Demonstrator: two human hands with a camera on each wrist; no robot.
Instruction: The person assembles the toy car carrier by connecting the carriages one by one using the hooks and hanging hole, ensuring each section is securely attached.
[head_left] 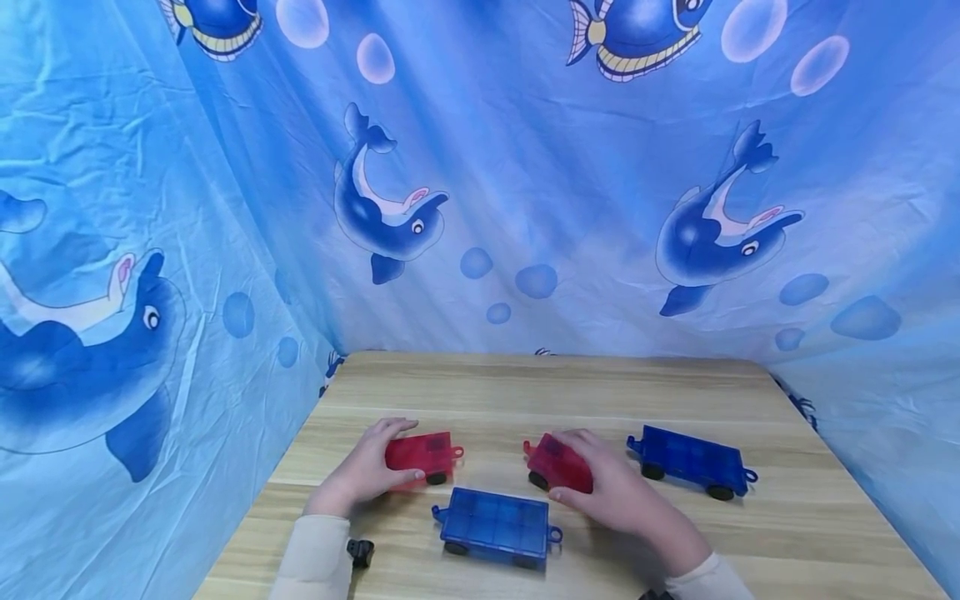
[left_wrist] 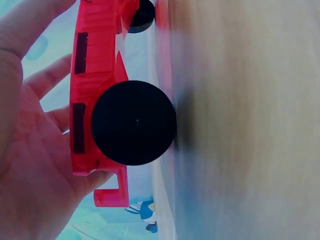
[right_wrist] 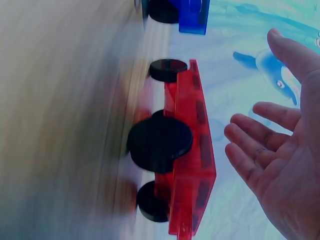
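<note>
On the wooden table (head_left: 525, 392) stand two red wheeled toy wagons. My left hand (head_left: 371, 465) grips the left red wagon (head_left: 431, 450), fingers along its far side and thumb on the near side. Up close, the palm (left_wrist: 30, 165) lies against this wagon's flat top (left_wrist: 95, 75), and its black wheels rest on the table. My right hand (head_left: 611, 487) hovers over the right red wagon (head_left: 549, 460). The right wrist view shows that hand (right_wrist: 285, 165) with loose, spread fingers, a gap away from the wagon (right_wrist: 192, 150).
A blue wagon (head_left: 495, 523) sits near the front edge between my hands. A second blue wagon (head_left: 693, 460) stands to the right, and its end shows again (right_wrist: 192, 15). Blue dolphin-print cloth (head_left: 525, 208) walls the table on three sides.
</note>
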